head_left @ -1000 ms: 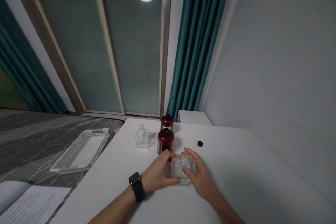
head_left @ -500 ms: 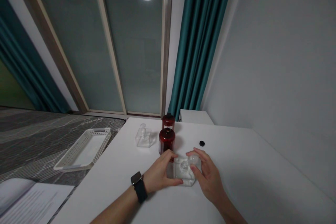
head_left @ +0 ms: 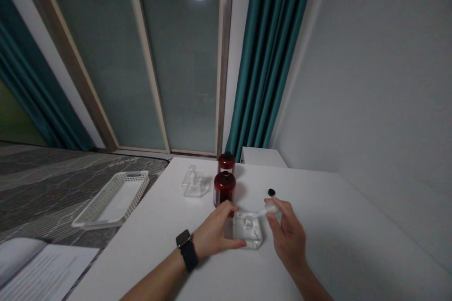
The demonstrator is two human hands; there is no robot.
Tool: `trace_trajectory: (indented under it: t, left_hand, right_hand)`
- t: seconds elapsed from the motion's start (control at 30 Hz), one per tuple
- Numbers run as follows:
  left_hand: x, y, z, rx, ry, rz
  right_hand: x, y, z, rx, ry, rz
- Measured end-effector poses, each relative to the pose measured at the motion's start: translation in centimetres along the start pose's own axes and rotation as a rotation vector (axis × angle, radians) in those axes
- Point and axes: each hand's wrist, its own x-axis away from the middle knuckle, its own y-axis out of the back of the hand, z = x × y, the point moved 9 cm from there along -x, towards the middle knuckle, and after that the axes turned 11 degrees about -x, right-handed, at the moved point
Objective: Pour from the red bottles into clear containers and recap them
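My left hand (head_left: 219, 231) grips a square clear glass bottle (head_left: 250, 235) standing on the white table, thumb along its near side and fingers at the far side. Just right of the bottle, my right hand (head_left: 286, 230) pinches a clear stopper (head_left: 272, 208) between thumb and fingers. The stopper is tilted, and its pale stem points left toward the bottle's neck; whether its tip is still inside the opening I cannot tell. Behind the left hand stands a dark red bottle (head_left: 224, 187) with no cap on it. A small black cap (head_left: 271, 192) lies beyond the right hand.
Another dark red bottle (head_left: 226, 162) stands behind the first. To the left is a second square glass bottle (head_left: 192, 185), its stopper in. A white basket (head_left: 95, 222) and an open book (head_left: 56, 268) are left of the white table (head_left: 158, 263).
My right hand has moved right and slightly tilted, drawing the stopper out of the bottle's neck so its stem shows. My left hand and the bottle have stayed put.
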Motion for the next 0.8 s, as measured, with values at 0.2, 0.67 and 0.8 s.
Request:
trace_trajectory:
  t: [0.2, 0.67, 0.8]
  left_hand:
    - [0.0, -0.1, 0.2, 0.001, -0.012, -0.006]
    - [0.0, 0.0, 0.0, 0.004, -0.019, -0.009]
    - [0.0, 0.0, 0.0, 0.006, -0.016, -0.001]
  right_hand:
    - [0.4, 0.9, -2.1, -0.016, -0.181, -0.103]
    - [0.8, 0.5, -4.5, -0.081, -0.403, -0.098]
    - [0.8, 0.5, -4.7, -0.1, -0.424, -0.115]
